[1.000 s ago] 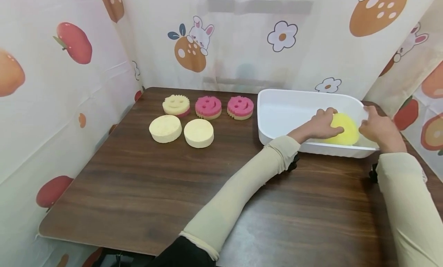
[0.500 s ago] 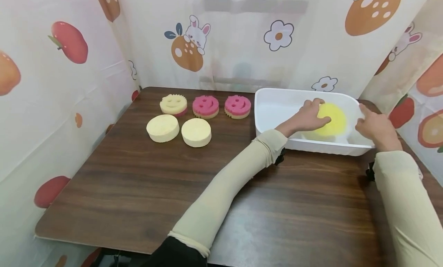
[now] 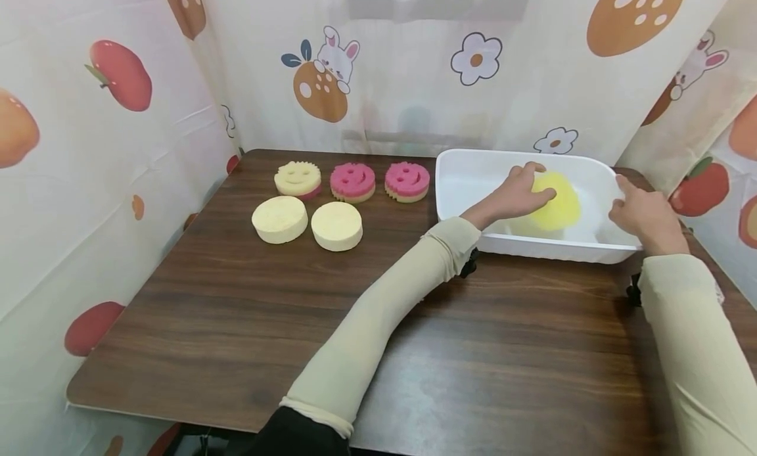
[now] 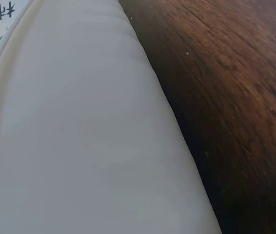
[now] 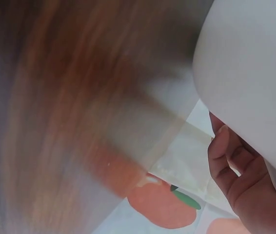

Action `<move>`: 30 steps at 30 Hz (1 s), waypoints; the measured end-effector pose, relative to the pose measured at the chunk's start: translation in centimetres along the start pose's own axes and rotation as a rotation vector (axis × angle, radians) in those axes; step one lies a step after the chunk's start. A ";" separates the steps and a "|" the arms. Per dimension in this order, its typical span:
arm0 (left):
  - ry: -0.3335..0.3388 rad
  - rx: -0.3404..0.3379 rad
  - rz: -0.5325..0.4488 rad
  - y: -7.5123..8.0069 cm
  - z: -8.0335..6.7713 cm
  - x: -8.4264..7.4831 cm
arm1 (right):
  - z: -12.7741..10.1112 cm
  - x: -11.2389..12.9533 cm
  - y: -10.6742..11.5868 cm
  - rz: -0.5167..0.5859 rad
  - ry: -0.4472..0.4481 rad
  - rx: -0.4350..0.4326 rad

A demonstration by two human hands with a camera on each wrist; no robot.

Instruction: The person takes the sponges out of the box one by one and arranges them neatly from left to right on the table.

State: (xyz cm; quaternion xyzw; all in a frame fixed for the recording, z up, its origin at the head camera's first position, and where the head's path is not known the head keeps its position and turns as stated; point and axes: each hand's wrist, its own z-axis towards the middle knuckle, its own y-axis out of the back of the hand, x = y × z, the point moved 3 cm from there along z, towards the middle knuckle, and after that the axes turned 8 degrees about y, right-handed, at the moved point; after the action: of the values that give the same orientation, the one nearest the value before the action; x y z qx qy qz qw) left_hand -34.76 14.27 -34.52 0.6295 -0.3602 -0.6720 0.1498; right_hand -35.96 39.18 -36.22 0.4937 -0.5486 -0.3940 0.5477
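In the head view a white plastic basin stands at the back right of the table. Over its inside, my left hand holds a yellow round sponge, blurred, with thumb and fingers spread about its left side. My right hand grips the basin's right end. In the right wrist view that hand's curled fingers show under the rim. The left wrist view has only the basin's outer wall and table, the hand itself hidden.
Left of the basin, two pink smiley sponges and a cream smiley sponge stand in a row. Two plain cream round sponges lie in front of them. Fruit-printed curtains hang close around the wooden table.
The yellow sponge and my left hand have moved leftward, from the basin's right end toward its middle. My right hand keeps its hold on the rim.
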 end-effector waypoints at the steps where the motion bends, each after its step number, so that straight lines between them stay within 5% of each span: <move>1: 0.004 0.006 -0.010 0.0 0.0 0.0 | 0.0 0.1 0.0 0.000 -0.002 -0.001; 30: -0.040 -0.006 -0.094 3.6 -0.9 0.6 | 0.5 -0.2 -0.2 0.019 -0.005 0.035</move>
State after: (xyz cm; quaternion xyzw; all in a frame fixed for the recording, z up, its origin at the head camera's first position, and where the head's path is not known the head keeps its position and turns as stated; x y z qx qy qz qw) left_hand -34.89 11.07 -32.48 0.6317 -0.3312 -0.6919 0.1126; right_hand -36.42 39.34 -36.46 0.4970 -0.5617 -0.3803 0.5412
